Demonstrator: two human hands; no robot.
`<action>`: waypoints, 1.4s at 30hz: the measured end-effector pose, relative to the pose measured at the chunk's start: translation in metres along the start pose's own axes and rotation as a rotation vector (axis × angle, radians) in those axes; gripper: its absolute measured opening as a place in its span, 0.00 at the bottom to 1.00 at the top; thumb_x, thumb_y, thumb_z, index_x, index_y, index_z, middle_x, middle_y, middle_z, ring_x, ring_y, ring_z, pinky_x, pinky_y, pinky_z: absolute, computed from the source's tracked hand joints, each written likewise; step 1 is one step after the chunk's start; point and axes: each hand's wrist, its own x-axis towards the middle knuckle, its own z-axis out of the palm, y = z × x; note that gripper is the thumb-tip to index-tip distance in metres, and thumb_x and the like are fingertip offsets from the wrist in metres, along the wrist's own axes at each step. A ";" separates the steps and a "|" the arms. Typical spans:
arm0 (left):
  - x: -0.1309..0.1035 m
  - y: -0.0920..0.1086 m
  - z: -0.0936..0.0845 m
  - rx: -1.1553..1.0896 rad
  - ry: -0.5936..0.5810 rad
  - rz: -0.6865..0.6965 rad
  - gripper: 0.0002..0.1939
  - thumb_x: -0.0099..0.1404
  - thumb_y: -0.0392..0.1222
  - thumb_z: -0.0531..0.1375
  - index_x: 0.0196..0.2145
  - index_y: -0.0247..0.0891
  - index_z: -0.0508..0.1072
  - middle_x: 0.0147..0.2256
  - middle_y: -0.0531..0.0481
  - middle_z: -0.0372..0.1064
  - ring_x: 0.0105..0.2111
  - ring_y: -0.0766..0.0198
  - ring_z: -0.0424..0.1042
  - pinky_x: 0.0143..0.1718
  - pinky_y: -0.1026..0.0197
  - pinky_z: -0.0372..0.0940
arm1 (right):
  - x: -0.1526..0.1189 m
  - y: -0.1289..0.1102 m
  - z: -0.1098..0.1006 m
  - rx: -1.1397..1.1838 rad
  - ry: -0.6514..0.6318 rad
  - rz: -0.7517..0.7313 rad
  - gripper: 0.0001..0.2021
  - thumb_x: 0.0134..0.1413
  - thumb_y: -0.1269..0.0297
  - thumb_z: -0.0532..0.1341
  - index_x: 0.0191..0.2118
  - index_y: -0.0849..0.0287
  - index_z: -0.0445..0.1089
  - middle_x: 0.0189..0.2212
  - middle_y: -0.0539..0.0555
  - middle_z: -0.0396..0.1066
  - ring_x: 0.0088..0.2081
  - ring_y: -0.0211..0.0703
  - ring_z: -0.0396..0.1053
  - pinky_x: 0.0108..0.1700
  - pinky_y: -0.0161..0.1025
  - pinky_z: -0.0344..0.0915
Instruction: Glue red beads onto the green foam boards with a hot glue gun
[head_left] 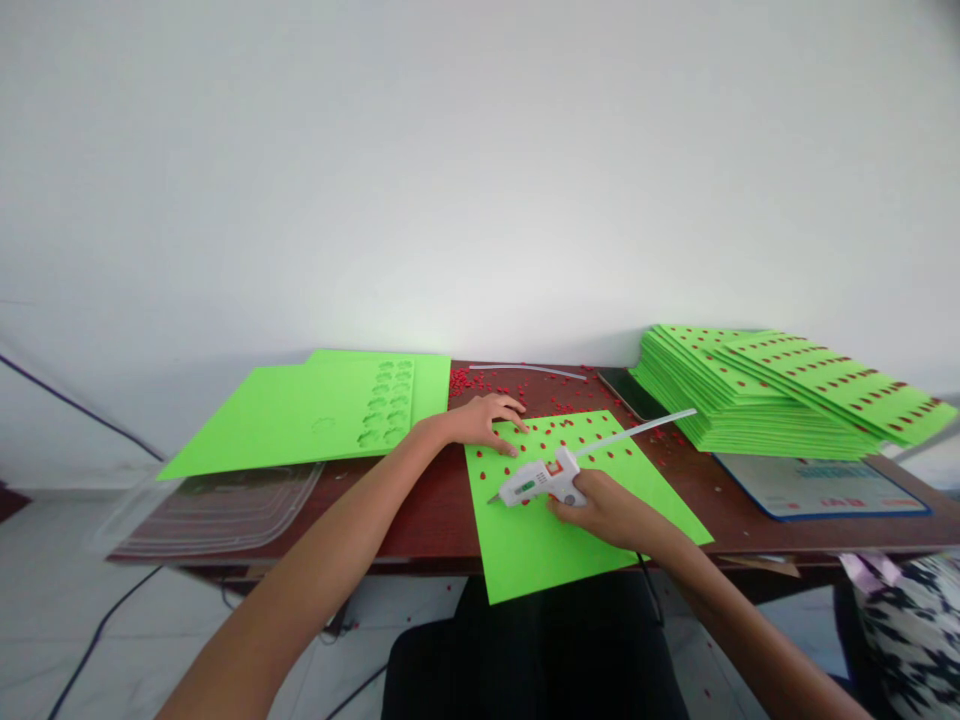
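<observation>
A white hot glue gun point(536, 480) is gripped in my right hand point(600, 508), its nozzle pointing left and low over a bright green sheet point(517, 560). A long clear glue stick point(637, 430) juts from the gun's back end. Rows of small red pieces point(544, 432) dot the upper part of the sheet. My left hand point(484, 420) rests at the sheet's upper left corner, fingers stretched and thumb apart, with nothing visible between them. The sheet's near edge hangs over the front of the table.
Loose red pieces point(469, 380) and another glue stick point(529, 368) lie near the wall. At right stands a tall stack of dotted green sheets point(697, 400) beside a white board point(825, 490). Larger green sheets point(285, 410) lie at left, over a clear plastic lid point(225, 520). A dark cord hangs below the right hand.
</observation>
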 end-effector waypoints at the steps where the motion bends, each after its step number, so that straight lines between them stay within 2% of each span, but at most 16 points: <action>1: 0.000 0.001 0.000 0.001 0.001 0.001 0.26 0.57 0.60 0.71 0.52 0.52 0.78 0.64 0.47 0.62 0.63 0.46 0.60 0.65 0.43 0.50 | 0.000 0.000 0.000 -0.003 0.004 -0.002 0.10 0.60 0.61 0.61 0.30 0.61 0.71 0.25 0.53 0.71 0.25 0.39 0.62 0.28 0.35 0.54; 5: 0.000 0.002 -0.001 0.000 -0.001 0.008 0.26 0.57 0.60 0.71 0.51 0.51 0.79 0.63 0.47 0.62 0.63 0.46 0.61 0.65 0.44 0.51 | 0.000 -0.001 -0.001 -0.011 0.005 -0.015 0.10 0.59 0.61 0.61 0.30 0.61 0.72 0.25 0.54 0.71 0.25 0.39 0.62 0.28 0.35 0.54; 11: 0.000 0.002 -0.001 -0.002 -0.004 0.006 0.26 0.57 0.62 0.69 0.51 0.52 0.78 0.64 0.46 0.62 0.63 0.46 0.60 0.65 0.44 0.50 | 0.001 0.004 -0.006 0.024 -0.061 0.009 0.11 0.57 0.58 0.63 0.30 0.61 0.72 0.23 0.51 0.70 0.23 0.37 0.60 0.26 0.35 0.52; 15: 0.000 0.002 -0.002 0.002 -0.014 0.000 0.27 0.57 0.64 0.69 0.51 0.52 0.78 0.64 0.47 0.61 0.64 0.45 0.59 0.65 0.43 0.50 | 0.003 0.004 -0.005 0.040 -0.058 0.015 0.13 0.58 0.55 0.63 0.31 0.61 0.72 0.23 0.50 0.68 0.23 0.37 0.58 0.25 0.35 0.50; 19: 0.001 0.003 -0.002 0.005 -0.015 0.002 0.27 0.57 0.63 0.69 0.52 0.52 0.78 0.64 0.47 0.62 0.64 0.45 0.60 0.65 0.44 0.51 | 0.002 0.003 -0.006 0.026 -0.019 0.046 0.16 0.56 0.51 0.64 0.27 0.60 0.70 0.23 0.51 0.67 0.24 0.37 0.59 0.25 0.35 0.49; 27: 0.001 0.004 -0.002 0.000 -0.009 -0.003 0.26 0.57 0.62 0.69 0.51 0.52 0.79 0.64 0.47 0.62 0.64 0.46 0.60 0.65 0.44 0.51 | -0.011 0.029 -0.020 -0.003 -0.022 0.124 0.19 0.58 0.49 0.63 0.25 0.60 0.67 0.21 0.49 0.64 0.23 0.36 0.57 0.25 0.36 0.48; 32: 0.001 0.005 -0.003 0.010 -0.006 0.003 0.26 0.57 0.62 0.70 0.51 0.53 0.79 0.64 0.49 0.62 0.63 0.47 0.60 0.65 0.46 0.53 | -0.013 0.030 -0.019 -0.055 -0.039 0.133 0.19 0.58 0.50 0.62 0.26 0.60 0.67 0.22 0.50 0.65 0.23 0.36 0.57 0.25 0.36 0.47; 42: 0.000 0.005 -0.003 0.017 -0.016 -0.014 0.27 0.57 0.64 0.69 0.51 0.53 0.78 0.64 0.48 0.61 0.64 0.46 0.60 0.66 0.43 0.50 | -0.012 0.027 -0.017 -0.051 -0.035 0.080 0.15 0.61 0.57 0.60 0.27 0.61 0.68 0.23 0.52 0.67 0.24 0.37 0.59 0.27 0.36 0.50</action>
